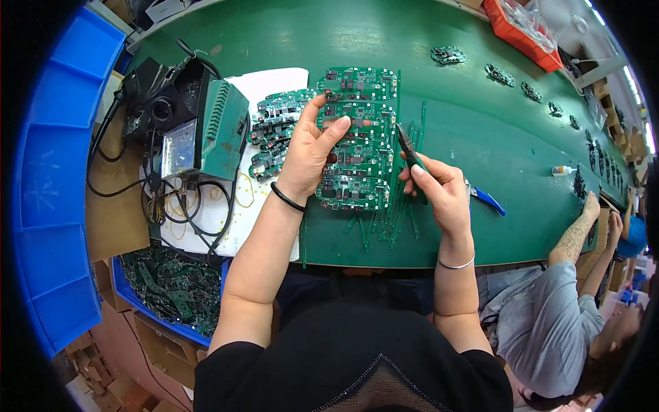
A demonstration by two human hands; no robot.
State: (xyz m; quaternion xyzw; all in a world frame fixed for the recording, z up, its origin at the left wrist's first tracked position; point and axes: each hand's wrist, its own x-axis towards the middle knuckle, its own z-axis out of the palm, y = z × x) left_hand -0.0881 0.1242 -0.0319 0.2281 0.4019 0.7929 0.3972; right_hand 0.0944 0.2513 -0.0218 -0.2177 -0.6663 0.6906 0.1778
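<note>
My left hand [314,147] grips a panel of green circuit boards [358,147] by its left side, thumb on top, holding it over the bench. Several joined boards make up the panel, and a narrow strip runs down its right edge. In my right hand [443,192] is a pair of cutting pliers [410,152] with dark handles, its jaws close to that right edge. Whether the jaws touch the strip I cannot tell. Beneath and beside the panel lie thin green board strips [412,220]. Left of my left hand, a cluster of circuit boards [271,130] rests on white paper [281,80].
A green soldering station [223,130] with coiled black cables stands at the left. Below it is a blue bin [206,336] of board scraps. A blue-handled tool [489,200] lies beside my right wrist. More boards [448,55], a red tray [525,34], a small bottle [563,170] and co-workers are rightward.
</note>
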